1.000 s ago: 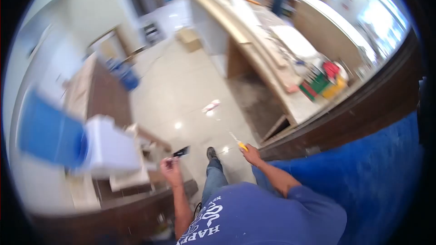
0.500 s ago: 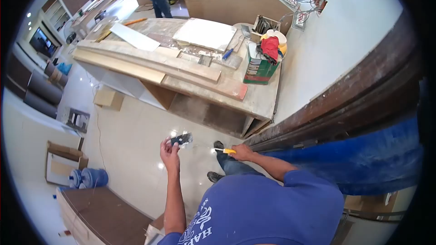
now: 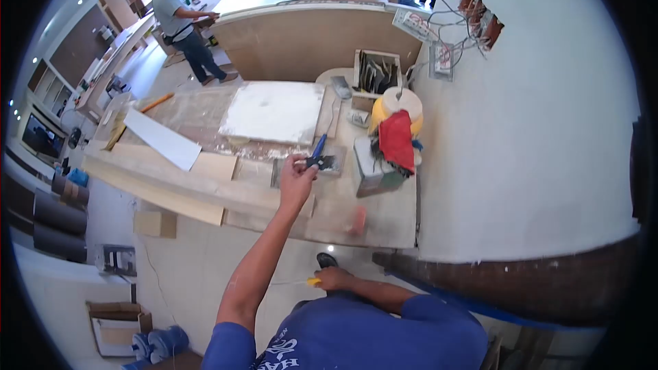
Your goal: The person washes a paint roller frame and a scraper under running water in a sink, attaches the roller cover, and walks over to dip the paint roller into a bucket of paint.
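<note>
My left hand (image 3: 298,177) reaches over the workbench (image 3: 329,212), closed on a dark flat scraper (image 3: 317,162). Just beyond it lies a blue-handled tool (image 3: 320,145). Low in front of my body, my right hand (image 3: 334,279) is wrapped round a yellow-handled tool (image 3: 314,281); its blade is hard to make out. A white dusty board (image 3: 272,112) rests on the bench past my left hand. To the right stand a green and white tin (image 3: 375,168), a red cloth (image 3: 396,140) and a yellow container (image 3: 384,114).
A person (image 3: 179,27) stands at a far counter (image 3: 301,44). A box of dark blades (image 3: 378,72) sits near the wall, where wires hang from an opening (image 3: 483,19). A carton (image 3: 155,223) and blue water bottles (image 3: 161,343) are on the floor at left.
The view has swung toward the bench and come closer to it. My left hand has moved from above the floor to over the bench, still holding the scraper. My right hand keeps the yellow-handled tool.
</note>
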Available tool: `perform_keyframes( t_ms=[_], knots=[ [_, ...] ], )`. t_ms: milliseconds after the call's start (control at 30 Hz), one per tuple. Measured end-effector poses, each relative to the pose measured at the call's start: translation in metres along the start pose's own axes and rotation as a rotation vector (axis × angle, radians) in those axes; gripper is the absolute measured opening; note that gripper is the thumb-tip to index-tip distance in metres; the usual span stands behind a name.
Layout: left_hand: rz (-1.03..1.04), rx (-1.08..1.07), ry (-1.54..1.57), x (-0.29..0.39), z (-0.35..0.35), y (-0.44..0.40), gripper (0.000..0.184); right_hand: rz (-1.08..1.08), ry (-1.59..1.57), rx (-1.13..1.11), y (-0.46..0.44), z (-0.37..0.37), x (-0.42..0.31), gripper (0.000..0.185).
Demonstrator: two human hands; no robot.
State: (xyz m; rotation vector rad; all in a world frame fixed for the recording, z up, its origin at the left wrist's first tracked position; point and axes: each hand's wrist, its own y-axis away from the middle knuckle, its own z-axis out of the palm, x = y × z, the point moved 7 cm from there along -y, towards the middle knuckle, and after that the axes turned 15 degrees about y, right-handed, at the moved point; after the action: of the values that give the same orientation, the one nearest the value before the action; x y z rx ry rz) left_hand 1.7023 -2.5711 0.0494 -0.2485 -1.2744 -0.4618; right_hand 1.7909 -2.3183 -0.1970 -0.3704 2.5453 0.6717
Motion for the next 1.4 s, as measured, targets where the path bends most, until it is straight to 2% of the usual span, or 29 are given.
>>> perform_keyframes(
  t_ms=[100,167,267,300,400,467,533,600,633,667,733,800,833,867,900,933,1067,1133,1233,1333,1400],
  knots=[
    [0.043,-0.097,0.092,0.001,0.064,-0.086,0.042,0.084,-0.056,-0.034,-0.021,-0.002,0.007,0.043],
    [-0.031,-0.149,0.114,0.022,0.112,-0.12,0.056,0.099,-0.04,-0.002,-0.025,-0.007,0.009,0.043],
    [0.325,0.045,-0.252,0.012,0.126,-0.181,0.072,0.14,-0.074,-0.004,-0.037,0.005,0.008,0.043],
    [0.199,0.032,-0.268,0.005,0.117,-0.186,0.078,0.159,-0.088,-0.02,-0.04,0.009,0.012,0.043],
    [0.025,-0.131,0.009,0.024,0.074,-0.144,0.076,0.257,-0.167,-0.119,-0.052,0.018,0.015,0.041],
    [0.182,-0.228,-0.078,0.06,0.012,-0.103,0.068,0.264,-0.137,-0.112,-0.067,0.023,0.014,0.04],
    [0.433,-0.202,-0.278,0.094,-0.078,-0.06,0.053,0.229,-0.108,-0.1,-0.084,0.029,0.009,0.041],
    [0.628,-0.01,-0.524,0.12,-0.19,-0.006,0.04,0.161,-0.083,-0.088,-0.1,0.028,0.002,0.043],
    [0.6,0.134,-0.604,0.133,-0.243,0.029,0.032,0.132,-0.066,-0.094,-0.109,0.027,-0.006,0.042],
    [0.594,0.287,-0.543,0.128,-0.309,0.063,0.029,0.105,-0.046,-0.097,-0.118,0.026,-0.012,0.041],
    [0.431,0.561,-0.568,0.112,-0.433,0.145,0.03,0.072,-0.007,-0.113,-0.138,0.023,-0.033,0.041],
    [0.242,0.809,-0.664,0.093,-0.519,0.235,0.03,0.037,0.026,-0.116,-0.159,0.022,-0.057,0.041],
    [0.111,0.906,-0.734,0.063,-0.574,0.285,0.03,0.01,0.032,-0.106,-0.171,0.025,-0.074,0.041],
    [0.048,0.934,-0.658,0.008,-0.645,0.342,0.029,-0.003,0.04,-0.094,-0.184,0.025,-0.099,0.04],
    [-0.399,0.969,-0.387,-0.057,-0.698,0.392,0.027,-0.015,0.061,-0.085,-0.196,0.02,-0.118,0.039],
    [-0.612,0.996,-0.131,-0.077,-0.682,0.419,0.032,-0.033,0.098,-0.08,-0.208,0.012,-0.138,0.038],
    [-0.828,0.581,0.315,-0.093,-0.596,0.41,0.052,-0.059,-0.001,-0.073,-0.262,-0.025,-0.249,0.035],
    [-0.745,0.473,0.585,-0.09,-0.579,0.389,0.058,-0.059,-0.104,-0.041,-0.28,-0.042,-0.312,0.032],
    [-0.543,0.431,0.876,-0.05,-0.573,0.349,0.056,-0.065,-0.22,0.054,-0.31,-0.068,-0.383,0.032],
    [-0.361,0.513,0.833,-0.028,-0.593,0.326,0.05,-0.091,-0.276,0.061,-0.324,-0.085,-0.419,0.033],
    [-0.253,0.488,0.847,-0.027,-0.608,0.316,0.04,-0.148,-0.308,0.044,-0.326,-0.088,-0.426,0.032]
  ],
)
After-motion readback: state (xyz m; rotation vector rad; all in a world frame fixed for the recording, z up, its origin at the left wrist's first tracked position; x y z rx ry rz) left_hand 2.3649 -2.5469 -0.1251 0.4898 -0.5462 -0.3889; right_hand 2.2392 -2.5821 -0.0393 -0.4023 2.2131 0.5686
